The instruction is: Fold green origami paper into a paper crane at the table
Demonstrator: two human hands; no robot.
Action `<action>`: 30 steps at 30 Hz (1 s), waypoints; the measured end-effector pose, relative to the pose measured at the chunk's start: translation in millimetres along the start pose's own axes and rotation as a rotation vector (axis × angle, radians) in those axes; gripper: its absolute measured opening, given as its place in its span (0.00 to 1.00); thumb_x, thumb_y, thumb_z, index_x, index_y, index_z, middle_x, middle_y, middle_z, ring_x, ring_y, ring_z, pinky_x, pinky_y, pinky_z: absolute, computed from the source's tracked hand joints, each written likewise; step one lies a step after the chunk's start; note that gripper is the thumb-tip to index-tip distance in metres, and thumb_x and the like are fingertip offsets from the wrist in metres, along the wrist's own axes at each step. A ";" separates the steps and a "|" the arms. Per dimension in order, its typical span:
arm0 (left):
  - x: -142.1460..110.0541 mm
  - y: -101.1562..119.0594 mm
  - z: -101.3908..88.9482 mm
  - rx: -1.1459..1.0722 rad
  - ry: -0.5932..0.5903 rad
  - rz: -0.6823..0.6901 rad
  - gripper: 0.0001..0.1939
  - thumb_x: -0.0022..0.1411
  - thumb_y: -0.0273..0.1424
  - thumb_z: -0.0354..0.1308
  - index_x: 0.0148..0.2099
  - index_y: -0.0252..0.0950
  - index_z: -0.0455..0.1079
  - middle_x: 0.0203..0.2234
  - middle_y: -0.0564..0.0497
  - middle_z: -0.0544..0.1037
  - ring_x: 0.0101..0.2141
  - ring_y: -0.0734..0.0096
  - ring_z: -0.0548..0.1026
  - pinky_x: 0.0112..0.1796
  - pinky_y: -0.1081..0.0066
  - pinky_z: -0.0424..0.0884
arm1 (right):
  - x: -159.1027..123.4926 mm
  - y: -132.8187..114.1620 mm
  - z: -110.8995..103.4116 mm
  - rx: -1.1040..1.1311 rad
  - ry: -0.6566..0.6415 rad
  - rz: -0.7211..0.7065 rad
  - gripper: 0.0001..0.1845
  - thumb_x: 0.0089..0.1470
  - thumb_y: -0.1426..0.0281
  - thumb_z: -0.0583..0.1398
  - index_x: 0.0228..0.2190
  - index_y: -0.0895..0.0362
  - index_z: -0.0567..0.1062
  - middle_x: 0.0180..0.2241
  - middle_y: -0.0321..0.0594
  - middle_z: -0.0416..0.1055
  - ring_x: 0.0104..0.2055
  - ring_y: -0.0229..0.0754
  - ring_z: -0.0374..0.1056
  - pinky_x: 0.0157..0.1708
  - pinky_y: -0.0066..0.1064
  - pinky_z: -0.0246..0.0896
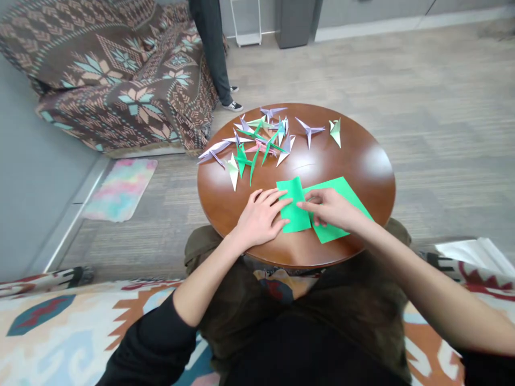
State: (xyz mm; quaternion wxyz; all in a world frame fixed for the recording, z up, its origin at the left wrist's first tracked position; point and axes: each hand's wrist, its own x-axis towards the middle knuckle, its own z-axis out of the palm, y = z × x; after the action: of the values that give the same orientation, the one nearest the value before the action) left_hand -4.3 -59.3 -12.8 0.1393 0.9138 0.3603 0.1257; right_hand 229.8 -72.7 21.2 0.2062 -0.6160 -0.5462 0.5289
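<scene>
Black top (306, 351): seen below creased paper (295, 217).
Creased paper: likely light, limp; best edge-held.
Left grip (260, 219): spread on its left.
Right grip (332, 208): at its right; pinch cannot be told.

Ahead and left of the grip stood a patterned sofa (137, 102); beside its end was a person (211, 48); well left of the grip lay a pastel mat (120, 188); far beyond the grip were a white rack (248, 39) and a grey box (295, 24).

A person's left hand (260, 219) lies spread on a green sheet (295, 219) while the right hand (330, 206) touches it above a second sheet (329, 233), near paper cranes (242, 159) on a table (356, 155).
</scene>
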 end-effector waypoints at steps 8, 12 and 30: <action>-0.8 -1.8 0.6 -0.017 0.003 -0.004 0.26 0.73 0.41 0.58 0.69 0.43 0.70 0.71 0.45 0.69 0.71 0.51 0.64 0.70 0.44 0.52 | 9.6 5.2 3.5 0.005 0.075 0.004 0.24 0.51 0.74 0.71 0.44 0.55 0.67 0.14 0.23 0.69 0.14 0.36 0.62 0.15 0.24 0.52; -1.2 -1.7 0.5 -0.018 0.001 -0.003 0.26 0.73 0.41 0.58 0.69 0.42 0.70 0.71 0.44 0.70 0.71 0.51 0.64 0.70 0.44 0.52 | 12.9 8.6 1.6 0.014 0.069 0.007 0.27 0.51 0.74 0.71 0.46 0.53 0.64 0.13 0.23 0.69 0.14 0.37 0.61 0.15 0.24 0.52; 1.2 -0.8 0.2 -0.018 -0.001 -0.006 0.26 0.71 0.39 0.61 0.69 0.41 0.71 0.71 0.44 0.70 0.70 0.50 0.65 0.70 0.44 0.54 | 14.0 26.7 -22.1 -0.336 0.260 -0.248 0.09 0.62 0.67 0.66 0.39 0.53 0.71 0.28 0.40 0.81 0.25 0.48 0.78 0.27 0.36 0.69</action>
State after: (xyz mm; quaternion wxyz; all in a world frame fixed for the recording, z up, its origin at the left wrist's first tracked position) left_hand -3.8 -57.9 -13.1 0.1480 0.9115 0.3617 0.1278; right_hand 259.1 -61.6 0.9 0.2327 -0.6330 -0.6666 0.3175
